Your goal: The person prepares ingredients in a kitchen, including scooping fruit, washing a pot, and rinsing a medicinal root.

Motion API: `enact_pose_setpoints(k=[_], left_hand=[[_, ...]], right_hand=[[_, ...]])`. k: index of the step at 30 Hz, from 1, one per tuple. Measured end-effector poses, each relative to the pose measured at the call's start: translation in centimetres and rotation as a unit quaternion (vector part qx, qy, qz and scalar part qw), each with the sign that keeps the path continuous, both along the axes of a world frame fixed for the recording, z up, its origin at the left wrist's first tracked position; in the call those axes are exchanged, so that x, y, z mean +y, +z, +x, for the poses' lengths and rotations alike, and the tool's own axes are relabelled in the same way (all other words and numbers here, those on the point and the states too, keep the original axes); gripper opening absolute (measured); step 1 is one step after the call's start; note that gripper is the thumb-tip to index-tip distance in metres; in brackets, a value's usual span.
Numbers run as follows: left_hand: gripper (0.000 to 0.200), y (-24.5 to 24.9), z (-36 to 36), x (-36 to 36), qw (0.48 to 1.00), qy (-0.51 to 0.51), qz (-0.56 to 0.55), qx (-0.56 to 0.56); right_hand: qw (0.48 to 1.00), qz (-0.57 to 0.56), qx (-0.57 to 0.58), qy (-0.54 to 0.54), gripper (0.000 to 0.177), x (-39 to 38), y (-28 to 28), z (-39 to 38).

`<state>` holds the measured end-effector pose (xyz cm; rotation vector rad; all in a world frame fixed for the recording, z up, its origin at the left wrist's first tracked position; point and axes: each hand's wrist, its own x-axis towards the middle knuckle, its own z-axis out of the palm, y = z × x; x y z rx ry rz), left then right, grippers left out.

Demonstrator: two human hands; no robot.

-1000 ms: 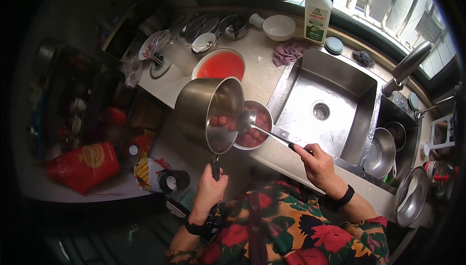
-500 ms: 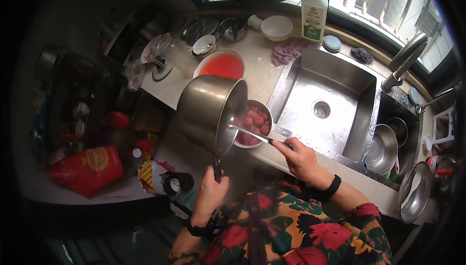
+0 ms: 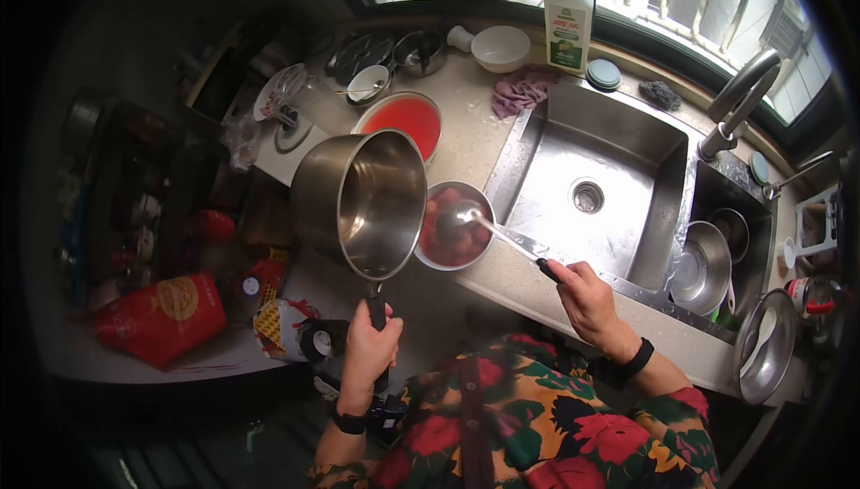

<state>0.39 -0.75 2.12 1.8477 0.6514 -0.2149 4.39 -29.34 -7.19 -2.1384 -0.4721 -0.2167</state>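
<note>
My left hand (image 3: 372, 347) is wrapped round the black handle of a steel saucepan (image 3: 315, 195), tipped on its side so that its bare inside shows. In my right hand (image 3: 587, 305) is a ladle (image 3: 503, 231), gripped by its black handle end. The ladle's bowl is over a white bowl (image 3: 451, 267) of round reddish fruits (image 3: 445, 218) in liquid. That bowl stands on the counter beside the sink, right of the pan's rim. Behind the pan is another bowl (image 3: 434, 102) filled with red liquid.
A steel sink (image 3: 618, 229) is to the right, with a faucet (image 3: 730, 126) and stacked pans (image 3: 703, 270) beyond. A pump bottle (image 3: 567, 23), purple cloth (image 3: 520, 93) and white bowl (image 3: 502, 48) line the back. A red bag (image 3: 166, 319) lies at left.
The saucepan has swung left and away from the bowl of fruits, its mouth now facing more toward me. The ladle has moved from the pan's mouth to over the bowl.
</note>
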Motion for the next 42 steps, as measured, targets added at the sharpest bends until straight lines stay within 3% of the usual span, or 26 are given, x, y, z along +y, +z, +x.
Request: enact_pose_setpoints(k=[8,10,15,17,19,21,27,32,38,41,42], left_hand=[[0.017,0.8,-0.6,1.2,0.991,0.027,-0.13,-0.005],[0.018,1.1,-0.4,2.0,0.987,0.023,-0.162,-0.012],[0.017,1.2,0.0,5.4,0.952,0.01,-0.307,-0.007],[0.015,1.4,-0.1,6.7,0.944,0.011,-0.33,-0.007],[0.014,1.3,-0.3,8.3,0.915,0.023,-0.403,-0.011],[0.013,1.0,-0.3,10.0,0.909,0.01,-0.417,-0.018],[0.014,-0.1,-0.3,12.9,0.907,0.001,-0.42,-0.018],[0.016,0.7,-0.1,14.3,0.896,-0.065,-0.44,0.01],[0.021,1.1,1.7,12.7,0.874,-0.188,-0.446,0.051],[0.021,1.5,3.1,10.7,0.854,-0.247,-0.449,0.09],[0.021,1.7,3.7,9.8,0.847,-0.27,-0.446,0.101]], right_hand=[[0.993,0.096,0.061,-0.019,0.031,0.5,0.3,-0.3],[0.98,0.145,0.133,-0.036,0.026,0.9,0.5,-0.7],[0.961,0.184,0.198,-0.05,0.022,2.5,1.1,-0.9],[0.932,0.248,0.257,-0.056,0.021,3.3,1.1,-0.9],[0.933,0.259,0.246,-0.047,0.023,4.0,1.3,-1.1],[0.901,0.326,0.282,-0.05,0.024,4.7,2.4,-1.3],[0.907,0.34,0.247,-0.03,0.024,8.3,5.5,-1.3],[0.917,0.31,0.249,0.018,0.023,12.6,8.2,0.0],[0.952,0.253,0.172,-0.026,0.021,15.0,8.8,-0.3],[0.856,0.392,0.334,-0.052,0.022,14.4,10.3,-1.6],[0.856,0.393,0.33,-0.063,0.022,14.1,10.9,-2.1]])
